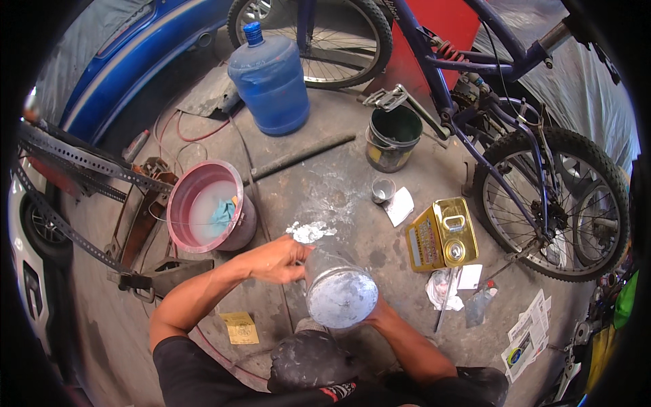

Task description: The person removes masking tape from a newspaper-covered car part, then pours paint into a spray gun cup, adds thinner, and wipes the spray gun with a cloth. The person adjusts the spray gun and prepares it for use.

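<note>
Between my hands a grey metal can (342,297) is tipped over, its pale, white-smeared round end facing up toward me. My left hand (279,262) is closed against the can's far left side, the fingers curled at its edge. At the can's right side my right hand (378,313) holds it, with most of its fingers hidden behind the can. A small heap of white powder (310,232) lies on the concrete floor just beyond the can, with whitish smears past it.
Left stands a pink bucket (178,197) of cloudy liquid with a blue cloth. Farther off are a blue water jug (271,88), a black pail (392,150) and a purple bicycle (468,122). A gold tin (441,234), small cup (383,190) and clear bottle (479,306) stand right.
</note>
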Motion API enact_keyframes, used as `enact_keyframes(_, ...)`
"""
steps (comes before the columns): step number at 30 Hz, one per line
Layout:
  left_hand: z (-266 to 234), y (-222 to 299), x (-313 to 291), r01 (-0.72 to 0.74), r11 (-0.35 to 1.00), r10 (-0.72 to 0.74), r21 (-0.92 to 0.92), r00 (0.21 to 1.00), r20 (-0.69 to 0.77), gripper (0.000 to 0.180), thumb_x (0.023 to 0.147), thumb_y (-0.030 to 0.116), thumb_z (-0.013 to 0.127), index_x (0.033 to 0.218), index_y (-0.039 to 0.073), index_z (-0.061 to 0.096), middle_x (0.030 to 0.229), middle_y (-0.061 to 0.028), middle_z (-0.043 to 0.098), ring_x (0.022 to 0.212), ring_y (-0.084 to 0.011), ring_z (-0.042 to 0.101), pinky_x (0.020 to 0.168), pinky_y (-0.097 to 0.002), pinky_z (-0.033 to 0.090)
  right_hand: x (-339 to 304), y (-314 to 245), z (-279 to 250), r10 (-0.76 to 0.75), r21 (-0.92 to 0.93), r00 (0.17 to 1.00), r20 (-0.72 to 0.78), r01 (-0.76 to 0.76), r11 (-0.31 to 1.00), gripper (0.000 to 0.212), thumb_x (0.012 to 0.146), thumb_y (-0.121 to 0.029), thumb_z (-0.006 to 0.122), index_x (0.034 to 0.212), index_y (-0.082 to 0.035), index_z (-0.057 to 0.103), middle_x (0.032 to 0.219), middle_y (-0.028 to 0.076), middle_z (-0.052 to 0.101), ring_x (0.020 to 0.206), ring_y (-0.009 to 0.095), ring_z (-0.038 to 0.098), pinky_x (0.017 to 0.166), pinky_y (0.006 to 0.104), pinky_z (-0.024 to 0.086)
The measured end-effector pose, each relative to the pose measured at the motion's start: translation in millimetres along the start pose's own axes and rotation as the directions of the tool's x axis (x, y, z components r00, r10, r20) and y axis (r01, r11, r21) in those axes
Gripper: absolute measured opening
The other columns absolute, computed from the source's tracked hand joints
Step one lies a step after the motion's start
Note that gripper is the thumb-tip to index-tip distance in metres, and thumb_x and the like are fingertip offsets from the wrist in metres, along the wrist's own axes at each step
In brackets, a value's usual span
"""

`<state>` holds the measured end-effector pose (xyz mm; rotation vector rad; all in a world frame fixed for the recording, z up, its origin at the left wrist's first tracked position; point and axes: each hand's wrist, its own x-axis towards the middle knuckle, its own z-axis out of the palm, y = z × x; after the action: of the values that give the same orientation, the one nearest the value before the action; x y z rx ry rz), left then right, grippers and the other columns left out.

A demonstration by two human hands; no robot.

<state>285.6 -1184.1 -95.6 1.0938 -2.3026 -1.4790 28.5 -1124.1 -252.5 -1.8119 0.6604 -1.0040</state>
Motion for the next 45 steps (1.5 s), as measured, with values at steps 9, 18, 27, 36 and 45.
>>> enact_keyframes(9, 28, 0, -6, 0.095, 0.967, -0.035, 0.237, 0.969, -0.245, 0.029, 0.097, 0.019, 0.056, 0.082, -0.002, 0.067, 0.070, -0.0261, 0.061, 0.064, -0.0453, 0.062, 0.058, -0.0491, 0.049, 38, -92, -39, 0.253, -0.169, 0.956, 0.149, -0.228, 0.959, 0.043, 0.088, -0.035, 0.082, 0.117, -0.003, 0.074, 0.093, 0.017, 0.075, 0.079, 0.028, 0.073, 0.073, 0.0369, 0.057)
enact_keyframes(18, 3, -50, 32, -0.016, 0.911, 0.045, 0.412, 0.997, -0.060, 0.031, 0.096, 0.021, 0.063, 0.122, 0.006, 0.069, 0.131, -0.0227, 0.063, 0.129, -0.0424, 0.052, 0.113, -0.0503, 0.039, 47, -90, -23, 0.443, -0.172, 0.896, -0.003, -0.437, 0.883, 0.045, 0.092, -0.034, 0.079, 0.117, 0.003, 0.071, 0.086, 0.019, 0.073, 0.072, 0.025, 0.071, 0.068, 0.0366, 0.054)
enact_keyframes(27, 153, -68, 40, -0.139, 0.922, -0.323, -0.361, 0.237, -0.916, 0.031, 0.098, 0.016, 0.068, 0.124, 0.000, 0.065, 0.119, -0.0185, 0.071, 0.105, -0.0233, 0.071, 0.084, -0.0316, 0.056, 59, -35, -18, 0.478, -0.310, 0.735, -0.481, -0.652, 0.692, 0.043, 0.097, -0.037, 0.072, 0.110, 0.004, 0.072, 0.088, 0.016, 0.073, 0.080, 0.021, 0.066, 0.076, 0.0385, 0.053)
enact_keyframes(36, 170, -70, 28, -0.090, 0.898, -0.373, -0.431, 0.367, -0.852, 0.018, 0.099, 0.015, 0.069, 0.107, 0.000, 0.072, 0.095, -0.0077, 0.076, 0.090, -0.0142, 0.071, 0.081, -0.0293, 0.055, 75, 0, -14, 0.372, -0.215, 0.745, -0.554, -0.559, 0.801, 0.049, 0.099, -0.046, 0.068, 0.081, -0.001, 0.064, 0.064, 0.003, 0.058, 0.053, 0.014, 0.053, 0.050, 0.0321, 0.042)
enact_keyframes(45, 171, -71, 26, -0.086, 0.931, -0.292, -0.355, 0.410, -0.864, 0.023, 0.100, 0.020, 0.068, 0.089, 0.001, 0.071, 0.079, -0.0061, 0.072, 0.072, -0.0103, 0.061, 0.065, -0.0286, 0.048, 73, -17, -9, 0.489, -0.119, 0.711, -0.505, -0.619, 0.777, 0.049, 0.099, -0.044, 0.069, 0.082, 0.002, 0.067, 0.065, 0.009, 0.062, 0.057, 0.018, 0.058, 0.055, 0.0369, 0.047)
